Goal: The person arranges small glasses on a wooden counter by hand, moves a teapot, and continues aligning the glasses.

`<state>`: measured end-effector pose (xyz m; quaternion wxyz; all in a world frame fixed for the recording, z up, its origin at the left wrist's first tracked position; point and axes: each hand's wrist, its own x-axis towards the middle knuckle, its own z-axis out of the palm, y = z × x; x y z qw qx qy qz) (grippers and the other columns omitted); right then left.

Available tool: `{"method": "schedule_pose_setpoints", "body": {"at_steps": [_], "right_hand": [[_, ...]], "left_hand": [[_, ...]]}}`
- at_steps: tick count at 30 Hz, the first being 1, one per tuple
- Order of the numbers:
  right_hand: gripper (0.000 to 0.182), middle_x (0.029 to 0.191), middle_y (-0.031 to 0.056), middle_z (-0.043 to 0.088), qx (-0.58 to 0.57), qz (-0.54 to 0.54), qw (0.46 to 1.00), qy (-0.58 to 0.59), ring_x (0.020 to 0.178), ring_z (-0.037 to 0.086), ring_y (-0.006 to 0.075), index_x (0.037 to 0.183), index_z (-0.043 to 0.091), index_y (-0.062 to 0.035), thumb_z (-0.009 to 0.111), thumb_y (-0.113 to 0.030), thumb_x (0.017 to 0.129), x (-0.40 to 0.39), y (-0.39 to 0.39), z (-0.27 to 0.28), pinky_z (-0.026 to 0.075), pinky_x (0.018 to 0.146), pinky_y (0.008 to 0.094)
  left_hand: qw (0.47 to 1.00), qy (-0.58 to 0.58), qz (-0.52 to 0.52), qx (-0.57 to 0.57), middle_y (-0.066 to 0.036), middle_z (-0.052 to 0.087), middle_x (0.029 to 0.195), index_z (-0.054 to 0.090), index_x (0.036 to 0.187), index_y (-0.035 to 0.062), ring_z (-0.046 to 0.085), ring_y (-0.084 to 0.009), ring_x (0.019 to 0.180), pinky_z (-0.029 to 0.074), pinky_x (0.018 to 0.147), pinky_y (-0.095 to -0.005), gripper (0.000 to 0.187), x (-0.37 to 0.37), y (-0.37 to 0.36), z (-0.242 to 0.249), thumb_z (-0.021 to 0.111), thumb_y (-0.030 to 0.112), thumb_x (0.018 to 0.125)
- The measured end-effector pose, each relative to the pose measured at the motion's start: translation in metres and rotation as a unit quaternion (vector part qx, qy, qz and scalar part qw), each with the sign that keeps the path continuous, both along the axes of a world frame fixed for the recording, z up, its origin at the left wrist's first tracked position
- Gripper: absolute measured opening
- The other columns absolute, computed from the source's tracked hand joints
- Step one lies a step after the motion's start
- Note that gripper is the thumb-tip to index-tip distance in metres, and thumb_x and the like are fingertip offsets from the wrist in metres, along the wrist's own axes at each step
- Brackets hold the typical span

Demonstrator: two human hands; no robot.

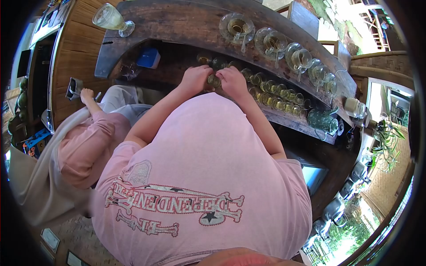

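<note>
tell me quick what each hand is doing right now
Left hand: fingers curled on a small glass, gripped together with the other hand.
Right hand: fingers curled on the same small glass, beside the row of glasses.

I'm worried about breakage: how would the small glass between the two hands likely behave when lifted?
The small glass looks like clear glass, so probably rigid and fragile. It seems to hold yellowish liquid, so tilting may spill it. The left hand and right hand flank it closely, and packed neighbouring glasses could get knocked.

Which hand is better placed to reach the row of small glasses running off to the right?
Probably the right hand: it sits beside the row of small glasses. The left hand lies on the far side of the glass both hands hold.
</note>
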<state>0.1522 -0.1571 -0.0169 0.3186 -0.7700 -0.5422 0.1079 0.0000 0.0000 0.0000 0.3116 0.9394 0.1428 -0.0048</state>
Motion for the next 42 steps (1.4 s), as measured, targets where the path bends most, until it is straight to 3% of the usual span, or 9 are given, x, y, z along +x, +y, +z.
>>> {"method": "schedule_pose_setpoints", "body": {"at_steps": [3,9,12,18,20,27,29,39,42], "right_hand": [[0.009,0.093,0.0053,0.076,0.001,0.059,0.998,0.020,0.094,0.069,0.0315,0.094,0.080,-0.0119,0.073,-0.017,0.092,-0.021,0.002,-0.002,0.057,0.080,0.0465],[0.011,0.090,0.0071,0.075,0.029,-0.013,0.999,0.023,0.092,0.068,0.0322,0.087,0.075,-0.0105,0.072,-0.019,0.092,-0.013,0.009,0.005,0.057,0.078,0.0479],[0.012,0.090,0.0074,0.075,-0.006,0.065,0.998,0.014,0.092,0.069,0.0323,0.085,0.075,-0.0105,0.072,-0.020,0.092,-0.012,0.005,-0.006,0.057,0.079,0.0485],[0.013,0.089,0.0071,0.076,0.022,-0.007,1.000,0.016,0.092,0.069,0.0326,0.084,0.075,-0.0101,0.073,-0.021,0.092,-0.008,0.006,0.009,0.057,0.079,0.0484],[0.014,0.089,0.0073,0.076,-0.035,0.068,0.997,-0.005,0.093,0.069,0.0326,0.086,0.076,-0.0101,0.074,-0.023,0.092,-0.007,0.003,0.001,0.058,0.080,0.0484],[0.013,0.091,0.0071,0.077,0.009,0.000,1.000,-0.017,0.094,0.070,0.0317,0.089,0.077,-0.0103,0.073,-0.022,0.093,-0.001,0.001,0.004,0.058,0.081,0.0481],[0.012,0.092,0.0068,0.077,-0.013,0.058,0.998,-0.002,0.093,0.070,0.0319,0.088,0.077,-0.0101,0.073,-0.021,0.093,-0.004,-0.001,-0.003,0.058,0.081,0.0480],[0.010,0.093,0.0068,0.077,-0.027,0.055,0.998,-0.017,0.094,0.071,0.0320,0.087,0.076,-0.0097,0.073,-0.019,0.091,-0.003,0.000,0.000,0.058,0.079,0.0475],[0.011,0.092,0.0067,0.077,0.011,-0.005,1.000,-0.007,0.094,0.070,0.0320,0.086,0.075,-0.0092,0.073,-0.019,0.091,-0.003,0.001,0.008,0.058,0.079,0.0478]], "left_hand": [[1.000,0.010,0.001,0.009,-0.009,0.073,0.113,0.075,0.115,0.0117,0.073,-0.0349,0.107,0.057,0.089,-0.0511,0.057,-0.018,0.004,0.000,0.096,0.037,0.069],[1.000,0.018,0.007,0.022,-0.008,0.074,0.113,0.076,0.113,0.0124,0.073,-0.0351,0.106,0.057,0.088,-0.0499,0.056,-0.008,0.006,0.002,0.096,0.037,0.068],[1.000,-0.008,0.004,0.008,-0.008,0.074,0.112,0.076,0.114,0.0124,0.074,-0.0355,0.105,0.057,0.088,-0.0502,0.056,-0.008,0.006,-0.002,0.096,0.038,0.068],[1.000,0.009,0.004,0.018,-0.008,0.074,0.112,0.076,0.114,0.0131,0.074,-0.0352,0.104,0.057,0.087,-0.0499,0.056,-0.003,0.003,-0.004,0.096,0.038,0.068],[1.000,-0.025,0.007,0.011,-0.008,0.074,0.112,0.076,0.114,0.0128,0.074,-0.0347,0.105,0.058,0.087,-0.0501,0.056,-0.002,0.003,-0.007,0.096,0.037,0.067],[1.000,-0.014,0.014,0.002,-0.008,0.074,0.112,0.076,0.114,0.0126,0.074,-0.0349,0.106,0.058,0.087,-0.0508,0.056,0.001,-0.002,-0.003,0.096,0.037,0.068],[1.000,-0.019,0.015,-0.009,-0.008,0.075,0.112,0.076,0.114,0.0132,0.073,-0.0351,0.106,0.058,0.087,-0.0510,0.056,0.001,-0.001,-0.006,0.096,0.036,0.068],[1.000,-0.029,0.008,0.003,-0.008,0.074,0.109,0.076,0.113,0.0133,0.074,-0.0358,0.103,0.058,0.084,-0.0511,0.055,0.001,0.000,-0.006,0.096,0.036,0.067],[1.000,-0.012,0.011,0.007,-0.008,0.074,0.110,0.076,0.113,0.0129,0.074,-0.0355,0.104,0.058,0.085,-0.0509,0.055,0.001,-0.001,-0.005,0.096,0.035,0.067]]}}
